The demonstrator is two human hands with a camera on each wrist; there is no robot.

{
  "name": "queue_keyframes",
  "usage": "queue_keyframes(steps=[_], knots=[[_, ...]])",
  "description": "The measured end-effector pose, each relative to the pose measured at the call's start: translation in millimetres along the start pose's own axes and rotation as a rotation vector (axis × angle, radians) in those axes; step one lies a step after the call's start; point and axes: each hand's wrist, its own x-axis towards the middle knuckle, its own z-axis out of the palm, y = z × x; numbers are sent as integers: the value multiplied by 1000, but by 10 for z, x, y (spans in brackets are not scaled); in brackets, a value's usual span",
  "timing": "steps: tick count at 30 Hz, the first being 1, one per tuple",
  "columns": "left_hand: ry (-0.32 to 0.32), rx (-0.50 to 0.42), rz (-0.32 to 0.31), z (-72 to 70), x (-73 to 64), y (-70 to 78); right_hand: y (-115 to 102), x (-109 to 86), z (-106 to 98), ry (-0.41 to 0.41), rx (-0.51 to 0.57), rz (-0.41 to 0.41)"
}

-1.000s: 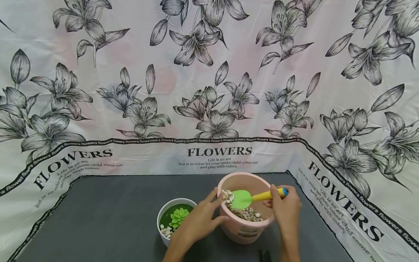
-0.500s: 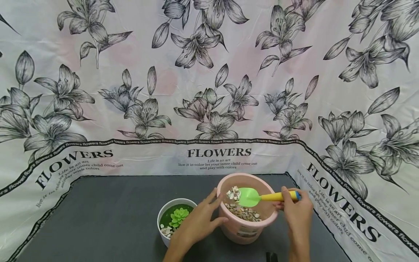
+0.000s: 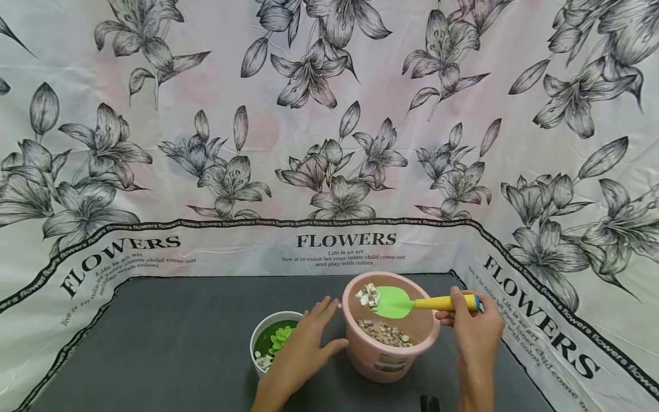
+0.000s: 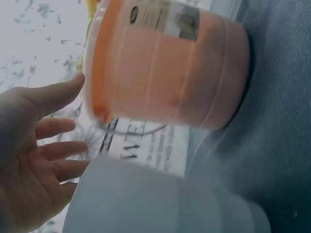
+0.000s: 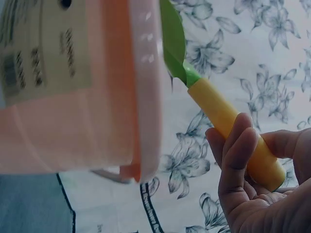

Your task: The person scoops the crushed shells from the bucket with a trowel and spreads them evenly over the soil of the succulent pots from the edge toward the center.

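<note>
In the head view my right hand (image 3: pixel 475 326) grips the yellow handle of a small trowel (image 3: pixel 393 302), its green blade held level over the mouth of a pink bucket (image 3: pixel 358 348). Pale pebbles (image 3: pixel 368 296) lie on the blade's tip. More pebbles (image 3: pixel 385 333) cover the bucket's floor. My left hand (image 3: pixel 304 350) has its fingers extended between the bucket and a white pot (image 3: pixel 252 343); whether the thumb touches the bucket's rim I cannot tell. A green succulent (image 3: pixel 280 339) and white stones (image 3: pixel 264 360) sit in the pot, partly hidden by that hand.
The dark grey tabletop (image 3: pixel 170 343) stretches left of the pot. A white cloth (image 3: pixel 329 171) printed with lilies hangs behind and at both sides. A small black object (image 3: pixel 429 403) shows at the bottom edge, too cut off to identify.
The right hand has drawn the loaded trowel to the right over the bucket. The left hand has come off the bucket's rim and shifted slightly left, over more of the pot.
</note>
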Motion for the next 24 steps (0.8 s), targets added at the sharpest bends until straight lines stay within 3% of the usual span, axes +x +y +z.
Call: queue_keyframes(steps=[4, 9, 17, 24], knots=[[20, -17, -7, -127, -109, -77, -46, -72, 68, -35, 51, -13], [46, -20, -65, -272, -238, -213, -64, -197, 207, -89, 88, -43], [93, -54, -153, -457, -485, -513, -19, -343, 417, -189, 42, -68], [62, -157, -142, -545, -651, -796, 17, -469, 621, -271, -16, -49]])
